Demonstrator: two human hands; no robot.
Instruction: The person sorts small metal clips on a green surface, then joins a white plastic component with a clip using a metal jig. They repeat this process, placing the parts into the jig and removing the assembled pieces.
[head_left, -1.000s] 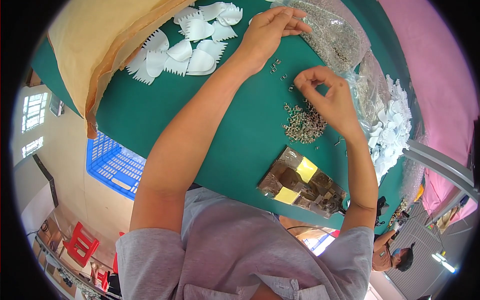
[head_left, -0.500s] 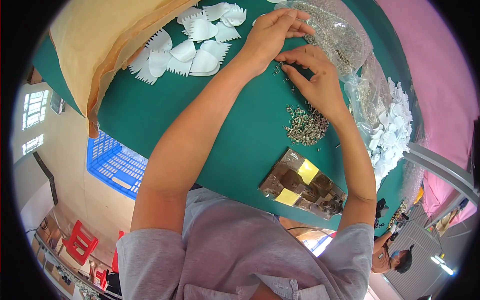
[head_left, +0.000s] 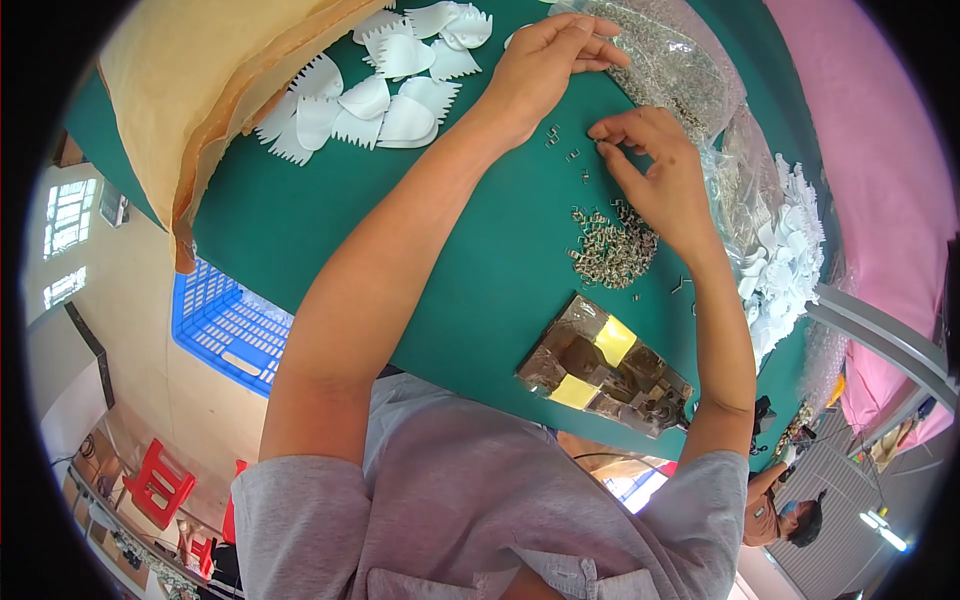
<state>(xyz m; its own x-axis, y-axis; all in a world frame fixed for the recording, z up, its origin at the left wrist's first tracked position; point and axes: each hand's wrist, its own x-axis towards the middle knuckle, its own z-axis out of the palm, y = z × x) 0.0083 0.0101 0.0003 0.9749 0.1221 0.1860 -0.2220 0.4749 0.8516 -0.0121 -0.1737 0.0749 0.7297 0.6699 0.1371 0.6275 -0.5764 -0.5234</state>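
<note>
Hovering right of centre in the upper half of the frame, the right hand [head_left: 667,182] has its thumb and forefinger almost tip to tip; a tiny glint shows there — perhaps one of the small metal clips [head_left: 615,255], though it is too small to be sure. At the top centre, the left hand [head_left: 538,75] has its fingers loosely bent beside a clear plastic bag [head_left: 685,60] full of small metal bits, and whether they grasp anything I cannot tell. The clips lie heaped on the green desk [head_left: 480,290], just right of the frame's centre, with a few loose clips [head_left: 552,136] strung out above, left of the right hand. Each looks like a thin bent strip, so it should feel almost weightless and stiff, hardly fragile, yet smooth enough to slip from a careless pinch. Heaped ones may hook into one another — the loose ones should lift more cleanly. The best hold is probably a fingertip pinch across the two outer sides, away from the ends, which may be sharp.
</note>
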